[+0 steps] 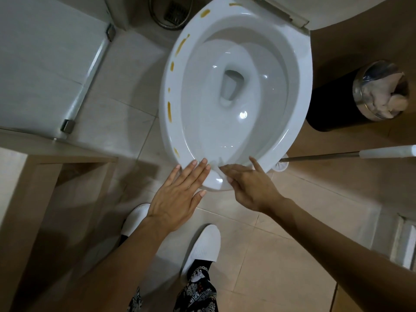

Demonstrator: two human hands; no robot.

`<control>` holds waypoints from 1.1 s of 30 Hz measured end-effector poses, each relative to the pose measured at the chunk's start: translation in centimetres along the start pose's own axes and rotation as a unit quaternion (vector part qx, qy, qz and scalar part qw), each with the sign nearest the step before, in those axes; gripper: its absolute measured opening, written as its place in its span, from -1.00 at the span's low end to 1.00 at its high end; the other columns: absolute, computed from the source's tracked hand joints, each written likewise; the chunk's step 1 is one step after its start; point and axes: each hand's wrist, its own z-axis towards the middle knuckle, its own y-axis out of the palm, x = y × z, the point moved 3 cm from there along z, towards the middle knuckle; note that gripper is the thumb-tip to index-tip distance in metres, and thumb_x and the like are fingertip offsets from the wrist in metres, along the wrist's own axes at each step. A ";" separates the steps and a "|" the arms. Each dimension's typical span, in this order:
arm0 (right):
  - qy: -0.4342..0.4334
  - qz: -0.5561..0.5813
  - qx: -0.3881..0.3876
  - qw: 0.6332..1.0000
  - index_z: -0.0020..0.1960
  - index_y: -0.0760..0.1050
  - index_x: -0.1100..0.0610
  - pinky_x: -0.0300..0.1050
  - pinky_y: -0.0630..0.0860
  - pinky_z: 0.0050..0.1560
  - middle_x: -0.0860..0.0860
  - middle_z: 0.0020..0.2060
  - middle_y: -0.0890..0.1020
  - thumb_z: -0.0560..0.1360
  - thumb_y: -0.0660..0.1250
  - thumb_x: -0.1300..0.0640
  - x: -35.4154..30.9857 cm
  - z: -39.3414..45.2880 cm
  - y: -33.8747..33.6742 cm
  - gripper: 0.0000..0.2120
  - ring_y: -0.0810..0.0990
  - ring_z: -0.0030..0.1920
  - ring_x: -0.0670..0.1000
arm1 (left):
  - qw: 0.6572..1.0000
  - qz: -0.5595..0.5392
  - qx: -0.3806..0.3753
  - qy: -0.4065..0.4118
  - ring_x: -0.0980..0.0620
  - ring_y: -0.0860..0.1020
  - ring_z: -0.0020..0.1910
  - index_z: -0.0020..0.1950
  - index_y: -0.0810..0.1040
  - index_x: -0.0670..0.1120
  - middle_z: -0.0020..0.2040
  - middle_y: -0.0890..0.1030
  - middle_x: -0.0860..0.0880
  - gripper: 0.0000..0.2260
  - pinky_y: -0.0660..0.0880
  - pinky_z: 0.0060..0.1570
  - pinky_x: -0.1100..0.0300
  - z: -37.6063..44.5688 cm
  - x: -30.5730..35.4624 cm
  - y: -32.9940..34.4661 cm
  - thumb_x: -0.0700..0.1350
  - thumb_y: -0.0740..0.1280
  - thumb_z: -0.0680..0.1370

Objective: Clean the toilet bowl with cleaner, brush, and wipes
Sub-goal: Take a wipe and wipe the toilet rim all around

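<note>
Right hand [252, 188] pinches wipe [219, 174] on toilet bowl [301, 91] front rim; left hand [180, 194] flat, fingers spread. Yellow stains [169, 111] run up left rim, nearer left hand.

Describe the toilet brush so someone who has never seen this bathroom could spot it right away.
Start at the white toilet bowl in the middle of the floor. Just past its front right edge, below the black waste bin, the toilet brush lies across the tan tiles. It is the only long thin thing there: a metal rod with a white handle, its white head tucked against the bowl.
</note>
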 end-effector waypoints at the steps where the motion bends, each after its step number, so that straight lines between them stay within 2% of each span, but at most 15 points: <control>1: -0.002 -0.019 0.004 1.000 0.47 0.32 0.03 0.13 -0.12 0.51 -0.06 0.36 0.48 0.59 0.10 0.15 0.6 -0.3 -0.2 -0.56 0.39 0.39 -0.06 | 1.000 0.000 -0.001 0.001 0.01 0.06 0.52 0.55 0.03 -0.06 0.55 0.06 0.01 -0.50 0.03 0.47 -0.02 0.0 -0.1 0.0 0.05 -0.12 0.63; 4: 0.013 -0.076 0.012 0.997 0.47 0.32 0.00 0.18 -0.11 0.51 -0.04 0.39 0.44 0.57 0.11 0.16 3.7 -0.9 -1.3 -0.53 0.33 0.45 -0.04 | 1.000 -0.005 0.005 -0.001 0.01 0.05 0.52 0.55 0.01 -0.06 0.55 0.05 0.02 -0.51 0.04 0.47 -0.01 -0.1 -0.1 0.1 0.04 -0.11 0.63; 7: 0.055 -0.120 0.032 0.991 0.52 0.22 0.04 0.15 -0.09 0.52 0.02 0.50 0.28 0.59 0.10 0.18 6.1 -1.6 -1.9 -0.50 0.21 0.51 0.04 | 1.000 -0.004 0.006 -0.002 0.01 0.07 0.52 0.55 0.02 -0.06 0.55 0.06 0.02 -0.51 0.07 0.46 -0.02 -0.1 0.0 0.0 0.03 -0.09 0.63; 10: 0.095 -0.097 0.053 0.989 0.58 -0.02 0.09 0.04 -0.16 0.52 0.02 0.56 0.01 0.60 0.07 0.22 5.9 -3.0 -0.4 -0.42 -0.01 0.56 0.06 | 1.000 -0.005 0.003 0.000 -0.01 0.08 0.52 0.55 0.03 -0.06 0.55 0.07 0.01 -0.51 0.09 0.46 -0.04 -0.1 0.0 -0.2 0.03 -0.08 0.62; 12: 0.115 -0.058 0.068 0.989 0.58 -0.10 0.11 0.04 -0.16 0.53 0.02 0.56 -0.08 0.61 0.06 0.22 4.4 -3.9 1.2 -0.41 -0.10 0.56 0.06 | 1.000 -0.006 -0.003 0.000 -0.01 0.07 0.52 0.55 0.03 -0.06 0.55 0.06 0.01 -0.51 0.07 0.46 -0.04 -0.1 0.0 -0.2 0.03 -0.10 0.62; 14: 0.120 -0.034 0.080 0.989 0.57 -0.12 0.12 0.07 -0.12 0.54 0.03 0.56 -0.09 0.61 0.05 0.20 2.4 -4.4 2.6 -0.41 -0.12 0.56 0.08 | 1.000 -0.009 -0.005 -0.001 -0.01 0.04 0.52 0.55 0.01 -0.06 0.55 0.04 0.02 -0.51 0.04 0.47 -0.04 -0.2 0.0 -0.2 0.03 -0.12 0.62; 18: 0.093 0.014 0.086 0.992 0.58 -0.13 0.09 0.03 -0.17 0.52 0.02 0.56 -0.09 0.64 -0.09 0.09 -2.4 -4.2 5.0 -0.47 -0.16 0.56 0.04 | 1.000 -0.024 -0.007 0.003 0.02 -0.02 0.53 0.55 -0.03 -0.06 0.55 -0.01 0.03 -0.50 -0.02 0.49 0.00 -0.2 0.0 -0.3 0.04 -0.13 0.62; 21: 0.068 0.004 0.084 0.994 0.58 -0.12 0.07 0.05 -0.16 0.52 0.00 0.56 -0.09 0.63 -0.15 0.05 -3.3 -4.0 5.4 -0.47 -0.14 0.56 0.02 | 1.000 -0.022 -0.010 0.008 0.04 -0.06 0.53 0.55 -0.06 -0.05 0.55 -0.05 0.04 -0.50 -0.05 0.49 0.02 -0.2 -0.2 -0.2 0.06 -0.15 0.62; 26: 0.104 -0.021 0.091 0.990 0.58 -0.17 0.04 0.07 -0.17 0.52 -0.03 0.56 -0.13 0.66 -0.09 0.05 -1.0 -4.8 5.1 -0.47 -0.17 0.56 -0.01 | 0.999 0.017 -0.021 0.023 -0.01 -0.03 0.53 0.55 -0.04 -0.07 0.55 -0.03 0.00 -0.50 -0.05 0.48 -0.04 -0.1 -0.4 -0.5 0.07 -0.14 0.63; 30: 0.125 0.035 0.106 0.986 0.57 -0.20 0.04 0.00 -0.26 0.50 -0.04 0.55 -0.17 0.66 -0.08 0.02 -3.2 -3.9 5.6 -0.46 -0.24 0.55 -0.03 | 0.999 0.025 -0.019 0.004 -0.05 0.02 0.53 0.54 0.04 -0.10 0.55 0.04 -0.05 -0.48 -0.07 0.49 -0.03 -0.5 -0.4 -0.7 0.07 -0.13 0.62; 33: 0.113 0.064 0.114 0.985 0.57 -0.19 0.03 -0.03 -0.32 0.49 -0.05 0.55 -0.19 0.67 -0.05 0.03 -5.7 -2.9 6.1 -0.46 -0.25 0.55 -0.03 | 1.000 -0.003 -0.025 -0.007 0.02 -0.02 0.53 0.55 0.00 -0.09 0.56 0.00 -0.02 -0.47 -0.11 0.48 0.02 -1.0 -0.9 -0.7 0.10 -0.17 0.62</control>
